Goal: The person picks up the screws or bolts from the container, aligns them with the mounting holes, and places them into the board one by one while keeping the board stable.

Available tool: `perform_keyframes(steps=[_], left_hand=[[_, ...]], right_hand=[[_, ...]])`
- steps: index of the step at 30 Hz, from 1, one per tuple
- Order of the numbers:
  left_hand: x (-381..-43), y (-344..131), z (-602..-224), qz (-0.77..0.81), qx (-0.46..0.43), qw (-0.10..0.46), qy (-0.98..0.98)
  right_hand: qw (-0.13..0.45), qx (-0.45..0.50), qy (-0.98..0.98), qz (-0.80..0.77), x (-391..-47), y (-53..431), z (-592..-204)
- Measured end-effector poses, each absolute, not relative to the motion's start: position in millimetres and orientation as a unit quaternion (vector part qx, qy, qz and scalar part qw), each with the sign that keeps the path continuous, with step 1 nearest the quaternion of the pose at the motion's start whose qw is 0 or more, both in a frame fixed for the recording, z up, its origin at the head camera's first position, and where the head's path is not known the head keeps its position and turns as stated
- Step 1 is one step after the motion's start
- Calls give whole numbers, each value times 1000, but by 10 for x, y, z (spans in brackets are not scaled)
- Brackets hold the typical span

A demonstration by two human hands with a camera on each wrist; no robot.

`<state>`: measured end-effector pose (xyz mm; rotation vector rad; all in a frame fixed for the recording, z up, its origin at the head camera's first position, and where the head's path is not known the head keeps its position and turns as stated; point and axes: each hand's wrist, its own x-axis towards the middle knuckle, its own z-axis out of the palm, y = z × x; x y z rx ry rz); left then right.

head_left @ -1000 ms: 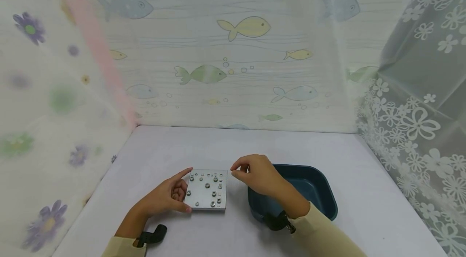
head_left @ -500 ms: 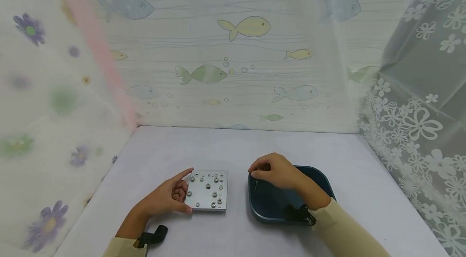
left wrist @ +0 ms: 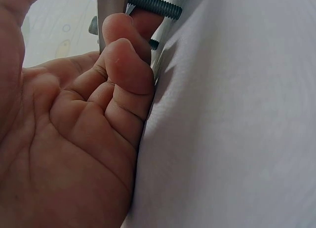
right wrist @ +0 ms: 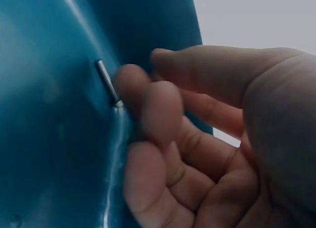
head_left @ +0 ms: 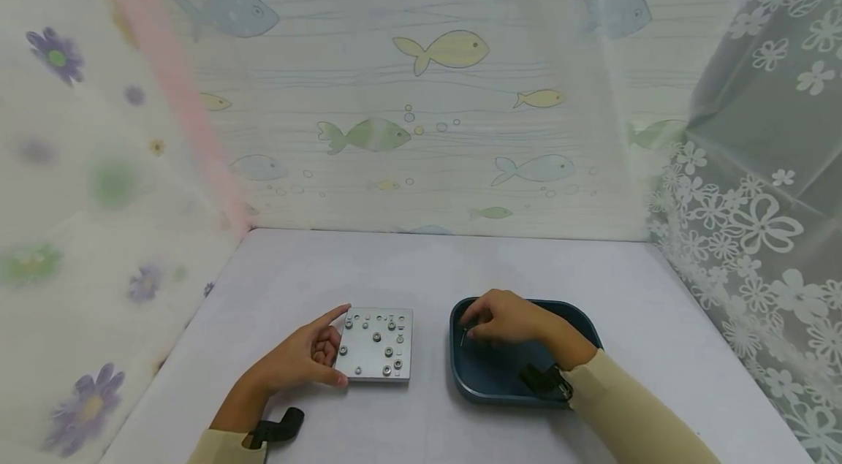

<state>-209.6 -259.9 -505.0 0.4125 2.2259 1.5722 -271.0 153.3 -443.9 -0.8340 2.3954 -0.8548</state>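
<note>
My left hand [head_left: 299, 354] grips a square silver metal plate [head_left: 365, 358] by its left edge, thumb at the near corner and index finger at the far one. Several bolt heads [head_left: 376, 337] stand on the plate's face. In the left wrist view a dark threaded bolt [left wrist: 155, 5] sticks out from the plate's underside. My right hand [head_left: 509, 318] is inside a dark blue tray [head_left: 473, 387], its fingers loosely bent. Beside its fingertips, a thin metal pin [right wrist: 107, 82] lies against the tray's corner fold; the fingers look apart from it.
Both tray and plate are on a white-covered table [head_left: 329, 259], with a gap between them. Fish-patterned sheeting [head_left: 395, 135] hangs behind the table. A flowered curtain [head_left: 743, 230] hangs at the right. A black wrist camera mount [head_left: 279, 427] sits below my left hand.
My right hand has moved right from beside the plate, over the tray's left rim, then down into the tray. The left hand and plate have stayed in place.
</note>
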Motion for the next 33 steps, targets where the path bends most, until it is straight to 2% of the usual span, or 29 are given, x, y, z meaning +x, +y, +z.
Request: perform_keyframes(steps=[5, 33], left_hand=[[-2103, -2599, -5055, 563, 146, 192, 790], [-2078, -2587, -5044, 558, 146, 186, 795]], right_hand=[[246, -294, 875, -297, -2713, 1528, -4483], [222, -257, 892, -300, -2690, 1525, -4606]])
